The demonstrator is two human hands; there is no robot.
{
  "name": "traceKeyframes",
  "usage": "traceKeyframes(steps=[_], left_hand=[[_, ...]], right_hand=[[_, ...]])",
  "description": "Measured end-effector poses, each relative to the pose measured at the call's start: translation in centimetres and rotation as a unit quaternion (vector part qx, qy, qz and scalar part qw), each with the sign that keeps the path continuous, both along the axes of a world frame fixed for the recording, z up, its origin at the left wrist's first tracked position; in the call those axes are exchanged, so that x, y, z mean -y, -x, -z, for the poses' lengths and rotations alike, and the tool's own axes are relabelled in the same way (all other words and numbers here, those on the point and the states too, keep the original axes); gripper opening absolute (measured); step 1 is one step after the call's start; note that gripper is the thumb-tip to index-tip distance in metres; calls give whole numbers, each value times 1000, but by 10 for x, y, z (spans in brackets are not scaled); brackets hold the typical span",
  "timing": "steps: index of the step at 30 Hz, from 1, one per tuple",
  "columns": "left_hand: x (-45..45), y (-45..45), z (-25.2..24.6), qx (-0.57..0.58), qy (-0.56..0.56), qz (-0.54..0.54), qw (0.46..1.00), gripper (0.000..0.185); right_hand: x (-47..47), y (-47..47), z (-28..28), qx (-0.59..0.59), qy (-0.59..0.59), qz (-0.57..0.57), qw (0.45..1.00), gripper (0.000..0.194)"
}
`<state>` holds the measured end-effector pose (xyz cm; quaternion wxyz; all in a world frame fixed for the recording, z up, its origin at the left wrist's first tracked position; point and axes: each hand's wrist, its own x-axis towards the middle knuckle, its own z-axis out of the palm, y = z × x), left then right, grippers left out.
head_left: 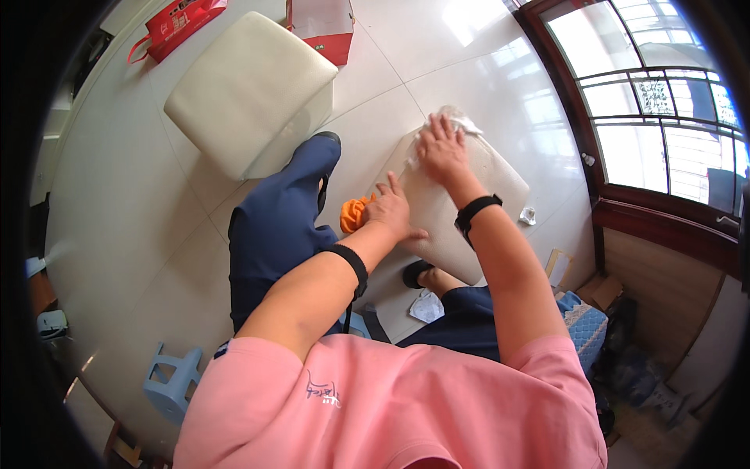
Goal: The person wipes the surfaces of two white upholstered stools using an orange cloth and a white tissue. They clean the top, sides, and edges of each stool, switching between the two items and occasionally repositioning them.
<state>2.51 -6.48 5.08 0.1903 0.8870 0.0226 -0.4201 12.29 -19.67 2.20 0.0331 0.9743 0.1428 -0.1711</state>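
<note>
My right hand [443, 149] lies palm down, fingers stretched, over a crumpled white tissue or cloth [460, 120] at the far end of a cream leather-like stool [451, 217]. Part of the white wad is hidden under the palm. My left hand [389, 214] rests on the stool's left side with its fingers spread. An orange cloth [353, 214] lies against that hand's outer edge; whether the fingers touch it I cannot tell. The stool stands tilted between my legs.
A second cream stool [252, 88] stands at the upper left, near a red bag [184, 23] and an open red box [334, 50]. Crumpled tissues [426, 307] lie on the tiled floor. A blue plastic stool [171, 384] is lower left; a dark-red framed glass door [595, 176] is right.
</note>
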Motion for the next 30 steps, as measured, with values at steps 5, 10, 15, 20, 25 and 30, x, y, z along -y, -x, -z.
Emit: traceKeyframes(steps=[5,10,15,20,25,30], left_hand=[[-26,13,-1,-149,-16,9,989,106],[-38,27,-28,-102,-9,209,972,43],[-11,49,-59,-45,32,323,945,30],[-3,68,-78,6,102,377,920,30],[-5,68,-83,16,92,472,877,36],[11,74,-68,-22,38,562,826,39]], right_hand=[[-39,103,-5,-63,2,-172,983,42],[-41,137,4,-25,-79,-175,981,38],[-33,76,10,43,38,-171,984,31],[-10,-10,10,40,74,-17,996,40],[-26,49,8,40,60,-193,979,31],[-51,135,4,-30,-2,-325,945,28]])
